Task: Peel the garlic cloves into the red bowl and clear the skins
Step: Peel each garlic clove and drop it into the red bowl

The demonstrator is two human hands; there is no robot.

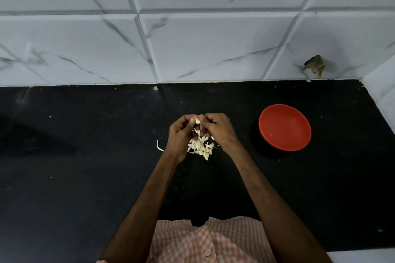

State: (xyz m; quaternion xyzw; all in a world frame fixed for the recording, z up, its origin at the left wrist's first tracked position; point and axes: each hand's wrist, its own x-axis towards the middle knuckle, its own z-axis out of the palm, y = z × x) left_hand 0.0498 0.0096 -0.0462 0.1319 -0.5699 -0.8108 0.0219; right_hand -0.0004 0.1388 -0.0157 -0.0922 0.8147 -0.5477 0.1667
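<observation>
Both the left hand (181, 132) and the right hand (218, 128) pinch one garlic clove (197, 120) above a pile of garlic skins (201, 147) on the black counter (85, 177). The red bowl (285, 127) sits well apart to the right.

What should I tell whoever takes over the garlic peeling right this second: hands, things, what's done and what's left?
Hands: left hand and right hand both pinch one garlic clove above the counter, mid-peel.
Things: pile of skins, perhaps with unpeeled cloves in it, lies on the black counter under the hands; a stray stem piece lies to its left. The red bowl stands apart to the right, no clove visible in it.
Done: some skins are off.
Left: finish this clove, drop it in the bowl, peel the rest, clear the skins.
</observation>
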